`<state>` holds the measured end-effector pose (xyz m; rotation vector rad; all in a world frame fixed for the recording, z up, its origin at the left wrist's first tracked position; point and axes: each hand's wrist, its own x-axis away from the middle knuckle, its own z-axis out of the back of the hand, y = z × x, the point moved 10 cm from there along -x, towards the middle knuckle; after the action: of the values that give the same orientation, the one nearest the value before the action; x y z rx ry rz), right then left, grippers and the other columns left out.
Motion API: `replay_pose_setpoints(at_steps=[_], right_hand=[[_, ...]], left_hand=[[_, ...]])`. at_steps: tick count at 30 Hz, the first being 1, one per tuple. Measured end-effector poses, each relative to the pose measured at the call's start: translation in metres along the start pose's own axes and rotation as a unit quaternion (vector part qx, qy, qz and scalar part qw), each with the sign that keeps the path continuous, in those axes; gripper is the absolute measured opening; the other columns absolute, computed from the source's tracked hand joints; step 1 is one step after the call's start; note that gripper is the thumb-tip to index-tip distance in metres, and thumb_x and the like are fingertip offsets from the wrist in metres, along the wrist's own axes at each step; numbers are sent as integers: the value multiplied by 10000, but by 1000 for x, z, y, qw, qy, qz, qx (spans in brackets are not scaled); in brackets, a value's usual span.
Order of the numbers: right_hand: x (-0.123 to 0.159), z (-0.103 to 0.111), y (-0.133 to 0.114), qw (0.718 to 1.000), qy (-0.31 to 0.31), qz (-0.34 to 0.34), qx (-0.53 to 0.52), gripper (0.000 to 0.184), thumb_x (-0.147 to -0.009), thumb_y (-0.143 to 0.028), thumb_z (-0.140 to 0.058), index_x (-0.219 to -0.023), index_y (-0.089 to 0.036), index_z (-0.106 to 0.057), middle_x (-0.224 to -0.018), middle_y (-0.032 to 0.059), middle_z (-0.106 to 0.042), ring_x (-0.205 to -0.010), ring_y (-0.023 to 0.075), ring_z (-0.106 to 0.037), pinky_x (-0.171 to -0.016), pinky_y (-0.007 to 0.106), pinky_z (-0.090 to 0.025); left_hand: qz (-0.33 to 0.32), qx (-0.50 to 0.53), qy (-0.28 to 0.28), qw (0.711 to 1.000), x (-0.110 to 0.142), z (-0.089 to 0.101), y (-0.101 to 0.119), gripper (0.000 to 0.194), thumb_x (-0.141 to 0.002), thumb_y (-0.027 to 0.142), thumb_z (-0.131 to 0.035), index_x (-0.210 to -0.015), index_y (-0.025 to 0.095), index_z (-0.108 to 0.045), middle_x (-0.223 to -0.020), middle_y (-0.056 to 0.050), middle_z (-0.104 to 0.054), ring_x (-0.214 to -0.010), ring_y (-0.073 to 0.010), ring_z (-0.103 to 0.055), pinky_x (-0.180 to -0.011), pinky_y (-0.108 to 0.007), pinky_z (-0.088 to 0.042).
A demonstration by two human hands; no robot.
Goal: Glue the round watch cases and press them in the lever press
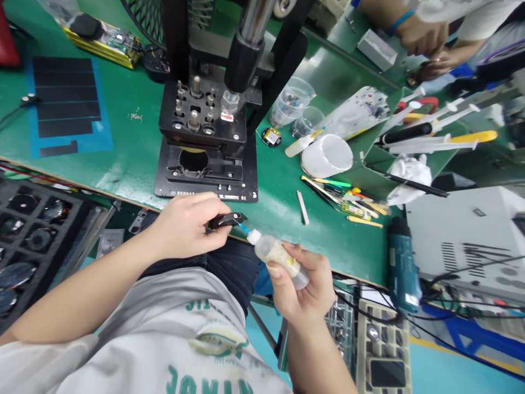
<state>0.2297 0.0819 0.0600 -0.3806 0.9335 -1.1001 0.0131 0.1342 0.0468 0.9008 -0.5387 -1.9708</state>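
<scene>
My left hand (186,224) is closed around a small black part (226,220), holding it just in front of the bench edge. My right hand (301,282) grips a small clear squeeze bottle (276,256) with a white cap and a blue needle tip (244,229). The tip points at the black part and touches or nearly touches it. Both hands hover over my lap, below the black press fixture (207,145).
The green bench (123,158) carries a black press with a lever (246,54), a white tape roll (327,156), plastic cups (291,101), syringes (435,143) and hand tools (353,205). A black parts tray (28,235) sits at left. Another person's hands (422,38) work at top right.
</scene>
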Motion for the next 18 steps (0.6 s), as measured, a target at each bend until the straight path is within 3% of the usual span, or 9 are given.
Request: replay_pose_setpoints(at_steps=[6,10,12,14,15,18], right_hand=[[3,-2,0,1000,-3,-12,3,328,-1009,-452,-751,-1282,-289,-669,-1025,81,-790,-817,255,-780,-718,392,-654],[-5,19,18,994,79,-52,-48,378,-974,-509,-773,-1238,-280,-628,-1033,67,-746,-830,245,-769,-723,378,-636],[-25,18,33,991,67,-80,-79,422,-950,-441,-808,-1267,-290,-574,-1070,57,-753,-859,229,-770,-748,361,-627],[-55,4,47,993,14,-88,-82,429,-944,-391,-803,-1272,-282,-548,-1115,70,-777,-955,239,-777,-834,388,-626],[-72,-5,53,993,-16,-87,-75,406,-944,-400,-790,-1251,-267,-560,-1135,85,-784,-996,251,-775,-876,412,-624],[-120,-24,74,996,-28,-79,-4,399,-906,-409,-792,-1198,-226,-590,-1165,116,-774,-1033,281,-754,-947,472,-613]], left_hand=[[2,4,1,1000,0,0,0,85,-973,230,-624,-996,185,-693,-799,21,-656,-621,-99,-576,-612,-242,-423],[-13,16,-1,1000,0,0,3,76,-979,208,-636,-1009,179,-699,-802,28,-647,-613,-86,-565,-599,-229,-413],[-17,20,-6,1000,1,-1,3,113,-991,207,-639,-1077,188,-709,-824,33,-663,-626,-82,-581,-619,-223,-428],[-16,17,-13,1000,2,-3,3,161,-1002,219,-643,-1146,205,-713,-848,36,-678,-646,-84,-600,-644,-224,-442],[-16,14,-15,1000,2,-3,2,175,-1006,228,-645,-1166,211,-714,-846,37,-679,-647,-86,-603,-647,-226,-442],[-15,9,-21,1000,3,-4,1,177,-1017,257,-639,-1167,211,-721,-803,39,-654,-635,-94,-594,-638,-234,-435]])
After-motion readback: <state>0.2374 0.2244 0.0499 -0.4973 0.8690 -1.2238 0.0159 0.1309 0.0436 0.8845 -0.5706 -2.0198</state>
